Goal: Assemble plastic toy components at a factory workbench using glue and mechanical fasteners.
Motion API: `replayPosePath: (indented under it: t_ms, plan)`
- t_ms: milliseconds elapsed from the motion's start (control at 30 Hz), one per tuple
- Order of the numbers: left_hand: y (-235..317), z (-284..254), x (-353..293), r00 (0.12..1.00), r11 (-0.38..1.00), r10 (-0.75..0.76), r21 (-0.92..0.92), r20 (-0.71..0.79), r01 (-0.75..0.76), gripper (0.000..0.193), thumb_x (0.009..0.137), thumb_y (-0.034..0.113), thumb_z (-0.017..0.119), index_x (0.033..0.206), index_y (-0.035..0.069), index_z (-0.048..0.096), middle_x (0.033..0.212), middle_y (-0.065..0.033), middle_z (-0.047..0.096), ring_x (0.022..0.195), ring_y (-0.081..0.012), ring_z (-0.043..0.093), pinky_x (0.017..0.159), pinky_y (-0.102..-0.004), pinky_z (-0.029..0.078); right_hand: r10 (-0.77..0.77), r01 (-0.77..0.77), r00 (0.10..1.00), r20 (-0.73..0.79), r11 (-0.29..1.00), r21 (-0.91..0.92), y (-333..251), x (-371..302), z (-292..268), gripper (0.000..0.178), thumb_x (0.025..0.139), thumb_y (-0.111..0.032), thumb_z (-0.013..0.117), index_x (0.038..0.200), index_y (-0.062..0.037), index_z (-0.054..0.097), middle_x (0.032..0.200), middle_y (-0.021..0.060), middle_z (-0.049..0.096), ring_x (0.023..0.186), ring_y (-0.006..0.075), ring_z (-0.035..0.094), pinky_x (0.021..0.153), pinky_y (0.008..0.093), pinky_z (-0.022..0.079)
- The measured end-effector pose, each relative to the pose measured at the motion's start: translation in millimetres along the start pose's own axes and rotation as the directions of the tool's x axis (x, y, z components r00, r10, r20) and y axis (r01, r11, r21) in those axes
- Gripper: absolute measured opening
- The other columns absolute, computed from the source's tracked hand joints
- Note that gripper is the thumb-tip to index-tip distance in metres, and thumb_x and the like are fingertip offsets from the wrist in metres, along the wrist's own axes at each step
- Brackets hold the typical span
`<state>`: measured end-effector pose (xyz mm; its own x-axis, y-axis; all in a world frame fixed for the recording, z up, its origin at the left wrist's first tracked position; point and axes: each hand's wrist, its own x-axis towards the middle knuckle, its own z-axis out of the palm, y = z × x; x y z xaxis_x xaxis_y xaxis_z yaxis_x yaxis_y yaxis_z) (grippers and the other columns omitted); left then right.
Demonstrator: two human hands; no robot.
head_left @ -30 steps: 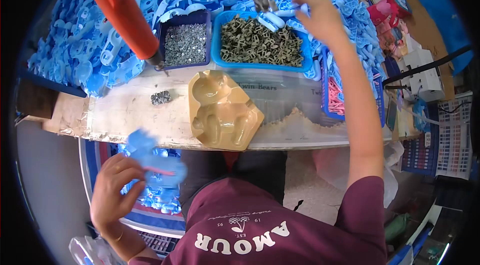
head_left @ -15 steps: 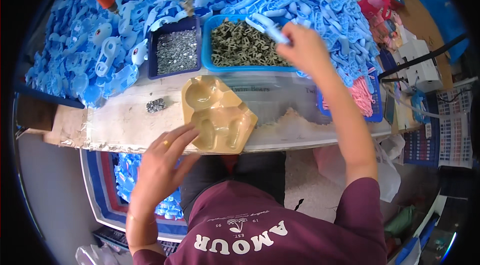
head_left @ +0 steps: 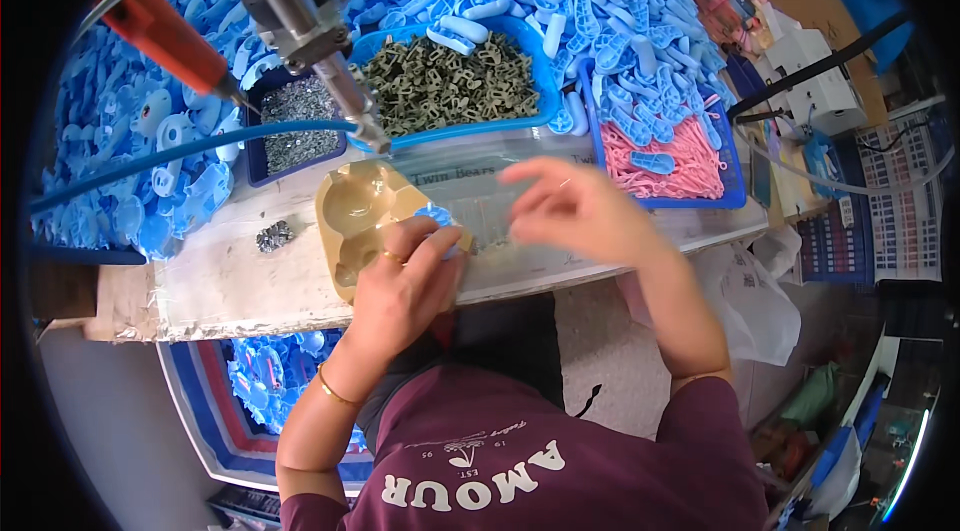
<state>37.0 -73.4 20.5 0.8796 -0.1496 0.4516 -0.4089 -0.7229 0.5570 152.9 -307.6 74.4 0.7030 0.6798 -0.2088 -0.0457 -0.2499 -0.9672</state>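
Right, early in this round, I'd judge: one blue piece (head_left: 437, 215) is at the tan mould (head_left: 350, 206) in mid-frame, pinched in my left hand (head_left: 405, 281) over the mould's right side. Round hollow is bare; lower hollows mostly under my hand, can't tell what's in them. Right hand (head_left: 575, 211) is loose, fingers apart, just right of the mould; blurred, but I see nothing in it. Left in stock: clips (head_left: 450, 81) at upper middle, screws (head_left: 295, 116) upper left, pink parts (head_left: 660, 176) on the right. Orange driver (head_left: 170, 36) hangs upper left, off the mould.

Versus half a second ago: right hand was up at the clip tub with a blue part, now it's down mid-frame. Left was unloaded at the mould's lower edge, now it's gripping.
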Motion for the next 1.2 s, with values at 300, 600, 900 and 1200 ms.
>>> replayPosePath:
  t_ms: [300,600,900,1200]
  plan:
    - [7,-13,-21,0.996,0.993,-0.078,-0.091,-0.045,0.074,0.034,0.081,-0.004,0.075,0.113,0.007,0.068,0.117,-0.0146,0.062,0.093,-0.0312,0.068,0.074,-0.0384,0.057,-0.308,-0.213,0.578,-0.755,0.837,-0.504,87,-26,-169,0.018,0.092,-0.006,0.068,0.109,0.0011,0.071,0.093,0.0062,0.074,0.082,0.0106,0.067,0.074,0.0259,0.053]
    - [20,-14,-39,0.985,0.985,-0.166,-0.065,-0.056,0.162,0.034,0.081,-0.006,0.074,0.112,0.007,0.069,0.12,-0.0148,0.063,0.095,-0.0317,0.068,0.081,-0.0388,0.056,-0.533,-0.138,0.537,-0.654,0.709,-0.692,79,37,-187,0.026,0.088,-0.013,0.072,0.111,-0.002,0.07,0.102,0.0119,0.073,0.086,0.0215,0.071,0.078,0.034,0.055]
    - [23,-18,-40,0.98,0.979,-0.196,-0.069,-0.045,0.192,0.034,0.081,-0.005,0.075,0.113,0.007,0.069,0.122,-0.015,0.064,0.096,-0.0314,0.068,0.082,-0.0384,0.056,-0.669,-0.208,0.616,-0.415,0.37,-0.905,57,64,-212,0.04,0.089,-0.016,0.072,0.126,-0.007,0.062,0.119,0.0128,0.064,0.099,0.0245,0.067,0.083,0.0372,0.053]
    - [4,-14,-50,0.998,0.991,-0.036,0.134,0.045,0.029,0.037,0.076,0.003,0.078,0.112,0.012,0.072,0.12,-0.0097,0.068,0.096,-0.0299,0.068,0.08,-0.0375,0.057,-0.492,0.151,0.628,-0.603,0.837,-0.526,68,23,-202,0.028,0.096,-0.013,0.069,0.123,-0.0039,0.064,0.109,0.006,0.063,0.089,0.0101,0.061,0.076,0.0265,0.05]
